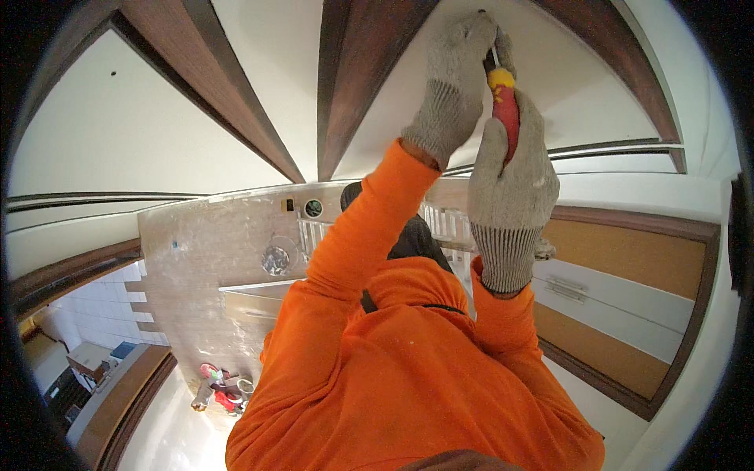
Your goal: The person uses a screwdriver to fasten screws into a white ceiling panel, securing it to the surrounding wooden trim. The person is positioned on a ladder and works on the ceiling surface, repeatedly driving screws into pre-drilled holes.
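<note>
Both my hands, in grey knit gloves, are raised to the white ceiling panel (pixel 581 86) between dark wooden beams. My right hand (pixel 518 173) is wrapped round the red and yellow handle of a screwdriver (pixel 506 118), whose metal shaft points up. Close to that shaft, my left hand (pixel 459 78) has its fingers curled together against the ceiling. A dark piece shows beside the shaft at those fingers, too hidden to name. The screwdriver's tip is also covered by the left hand. A small dark point (pixel 482 12) pokes out beyond the left fingertips.
A white ladder (pixel 314 234) stands beneath me, its rungs showing on both sides of my body. Far below, the dusty floor (pixel 196 267) holds a round clear container (pixel 276 257) and a pile of tools (pixel 224 388). A wood-framed door (pixel 628 294) is at the right.
</note>
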Demonstrator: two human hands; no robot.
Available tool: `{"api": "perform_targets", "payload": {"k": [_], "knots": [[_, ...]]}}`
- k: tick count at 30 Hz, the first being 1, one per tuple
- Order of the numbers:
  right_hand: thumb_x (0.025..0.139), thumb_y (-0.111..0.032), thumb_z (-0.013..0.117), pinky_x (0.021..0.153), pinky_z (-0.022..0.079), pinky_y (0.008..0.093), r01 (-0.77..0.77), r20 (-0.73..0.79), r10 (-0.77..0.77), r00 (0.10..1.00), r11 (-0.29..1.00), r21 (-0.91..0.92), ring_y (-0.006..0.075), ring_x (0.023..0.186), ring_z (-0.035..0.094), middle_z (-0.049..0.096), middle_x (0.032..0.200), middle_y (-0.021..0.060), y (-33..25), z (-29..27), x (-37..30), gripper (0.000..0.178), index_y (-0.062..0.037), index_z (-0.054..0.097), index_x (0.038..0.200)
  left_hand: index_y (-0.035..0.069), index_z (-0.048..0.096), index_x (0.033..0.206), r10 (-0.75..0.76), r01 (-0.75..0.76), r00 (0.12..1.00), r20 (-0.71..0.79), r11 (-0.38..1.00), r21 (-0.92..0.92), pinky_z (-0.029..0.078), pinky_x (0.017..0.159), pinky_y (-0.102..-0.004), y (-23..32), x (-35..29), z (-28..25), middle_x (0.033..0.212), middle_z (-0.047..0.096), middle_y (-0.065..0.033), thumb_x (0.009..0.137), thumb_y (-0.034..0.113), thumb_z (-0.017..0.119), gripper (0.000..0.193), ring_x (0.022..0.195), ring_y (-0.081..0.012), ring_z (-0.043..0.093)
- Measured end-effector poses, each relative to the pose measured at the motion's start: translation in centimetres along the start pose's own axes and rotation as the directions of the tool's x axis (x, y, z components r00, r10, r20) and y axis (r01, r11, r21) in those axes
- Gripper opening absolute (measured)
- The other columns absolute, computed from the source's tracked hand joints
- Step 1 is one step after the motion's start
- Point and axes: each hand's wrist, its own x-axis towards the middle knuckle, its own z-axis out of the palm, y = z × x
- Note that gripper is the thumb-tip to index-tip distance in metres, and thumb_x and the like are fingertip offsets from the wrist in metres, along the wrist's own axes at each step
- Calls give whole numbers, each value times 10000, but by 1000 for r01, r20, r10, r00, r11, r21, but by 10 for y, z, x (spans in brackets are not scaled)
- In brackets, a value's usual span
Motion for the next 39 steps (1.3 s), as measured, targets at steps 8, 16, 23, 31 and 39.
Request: {"api": "perform_targets", "payload": {"k": [8, 16, 23, 31, 39], "knots": [[1062, -331, 552, 474, 414, 234, -310, 47, 355, 934, 733, 606, 68, 523, 482, 614, 772, 48, 2, 28, -10, 452, 61, 618, 1279, 72, 577, 1001, -185, 191, 981, 53, 970, -149, 521, 660, -293, 8, -14, -1, 837, 610, -49, 1093, 373, 487, 327, 721, -157, 613], [1096, -366, 455, 390, 266, 183, -497, 711, -84, 698, -772, 396, 9, 415, 313, 485, 658, -22, -6, -10, 10, 295, -76, 510, 1092, 80, 605, 1013, -196, 201, 980, 47, 936, -287, 545, 719, -326, 7, -10, -9, 864, 636, -49, 1055, 289, 562, 217, 786, -167, 643], [1042, -371, 562, 613, 564, 385, -19, 17, 14, 1000, 945, 326, 271, 645, 687, 713, 964, 122, 24, -1, 0, 443, -14, 582, 1303, 66, 642, 1015, -68, 55, 995, -74, 986, -157, 548, 729, -317, -9, 0, -2, 874, 664, -41, 1038, 257, 572, 204, 792, -176, 648], [1028, -245, 581, 704, 591, 461, -22, 32, 20, 999, 997, 68, 420, 806, 731, 723, 1061, 250, -3, -2, 8, 385, 8, 602, 1316, 62, 632, 1060, -162, 149, 983, -82, 978, -145, 504, 888, -363, -1, -9, -6, 1001, 629, -80, 1050, 302, 559, 251, 966, -191, 624], [1050, -306, 565, 516, 480, 306, -389, 236, 318, 918, 607, 693, 182, 559, 600, 656, 793, 104, 17, 30, -5, 411, 45, 592, 1262, 69, 547, 998, -220, 245, 964, 148, 952, -184, 543, 792, -380, 23, -8, -5, 848, 592, -68, 1089, 296, 502, 249, 807, -207, 619]]}}
